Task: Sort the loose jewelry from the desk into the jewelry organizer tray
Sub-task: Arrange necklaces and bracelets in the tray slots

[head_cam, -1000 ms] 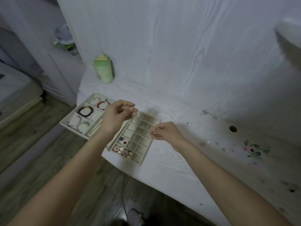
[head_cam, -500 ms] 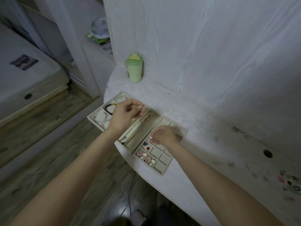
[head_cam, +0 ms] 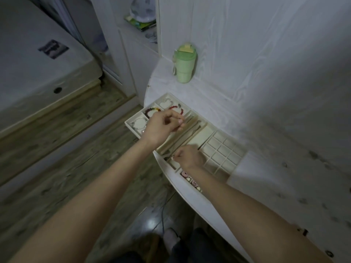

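You are mid-placement: your right hand (head_cam: 190,156) pinches a small piece (too small to name) over the tray (head_cam: 218,147), left hand (head_cam: 161,126) curled, contents unclear; lower and release next.

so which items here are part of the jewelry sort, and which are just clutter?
In the job:
- cream compartmented organizer tray
- thin necklace chain, pinched between left hand and right hand
- beaded bracelets already in the tray

Lying about:
- pale green lidded tumbler
- white sheet by the tray
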Tool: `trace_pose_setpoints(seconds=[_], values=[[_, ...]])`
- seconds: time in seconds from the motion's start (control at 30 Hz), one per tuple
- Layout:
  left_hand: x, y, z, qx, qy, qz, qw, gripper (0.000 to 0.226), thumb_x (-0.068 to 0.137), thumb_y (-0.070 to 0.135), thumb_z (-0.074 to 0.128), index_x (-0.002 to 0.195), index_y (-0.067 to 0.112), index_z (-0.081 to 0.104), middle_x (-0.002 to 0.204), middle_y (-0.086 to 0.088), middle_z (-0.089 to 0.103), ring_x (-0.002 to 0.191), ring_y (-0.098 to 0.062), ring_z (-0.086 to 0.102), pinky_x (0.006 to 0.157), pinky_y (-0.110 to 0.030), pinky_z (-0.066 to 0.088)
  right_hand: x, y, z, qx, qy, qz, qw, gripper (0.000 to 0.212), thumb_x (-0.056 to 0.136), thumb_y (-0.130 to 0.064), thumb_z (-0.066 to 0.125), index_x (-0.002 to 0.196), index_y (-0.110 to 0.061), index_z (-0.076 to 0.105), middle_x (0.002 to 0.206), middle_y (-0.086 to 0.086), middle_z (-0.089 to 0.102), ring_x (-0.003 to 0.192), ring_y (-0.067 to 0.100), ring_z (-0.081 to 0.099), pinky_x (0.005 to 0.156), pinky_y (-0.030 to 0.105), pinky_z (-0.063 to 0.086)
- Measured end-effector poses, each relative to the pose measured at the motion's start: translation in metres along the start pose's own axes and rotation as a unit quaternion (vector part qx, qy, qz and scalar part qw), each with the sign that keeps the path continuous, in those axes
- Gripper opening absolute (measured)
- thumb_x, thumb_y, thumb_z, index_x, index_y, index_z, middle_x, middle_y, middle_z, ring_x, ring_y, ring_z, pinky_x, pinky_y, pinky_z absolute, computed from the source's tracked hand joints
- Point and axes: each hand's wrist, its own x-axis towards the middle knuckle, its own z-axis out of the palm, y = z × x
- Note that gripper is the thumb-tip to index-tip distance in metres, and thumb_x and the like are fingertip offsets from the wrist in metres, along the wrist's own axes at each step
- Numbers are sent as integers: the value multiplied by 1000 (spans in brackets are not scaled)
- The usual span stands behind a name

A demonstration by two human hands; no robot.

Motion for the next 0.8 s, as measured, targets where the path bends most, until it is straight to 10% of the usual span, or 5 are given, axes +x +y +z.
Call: trace_pose_setpoints(seconds=[0.23, 0.5, 0.8], values=[[1, -5, -8, 86, -41, 19, 995, 18, 89, 6, 59, 82, 21, 65, 68, 4, 68, 73, -17, 64, 89, -46, 52, 7, -1, 5, -137, -11, -10, 990, 11, 87, -16, 64, 87, -21, 74, 104, -1, 70, 95, 16, 66, 77, 28, 54], [-3, 0, -5, 259, -73, 46, 962, 6, 88, 9, 62, 86, 14, 63, 74, 4, 68, 74, -7, 63, 76, -18, 46, 11, -2, 15, -186, -33, -12, 982, 19, 85, -19, 67, 102, -17, 72, 121, 7, 60, 110, 22, 57, 77, 29, 49], [10, -1, 15, 331, -108, 73, 935, 6, 86, 11, 65, 89, 13, 71, 86, 1, 68, 82, -11, 60, 72, -16, 39, -9, 3, -80, 202, -42, -49, 977, 32, 79, -2, 70, 109, -10, 62, 95, 0, 63, 84, 6, 57, 76, 22, 43]])
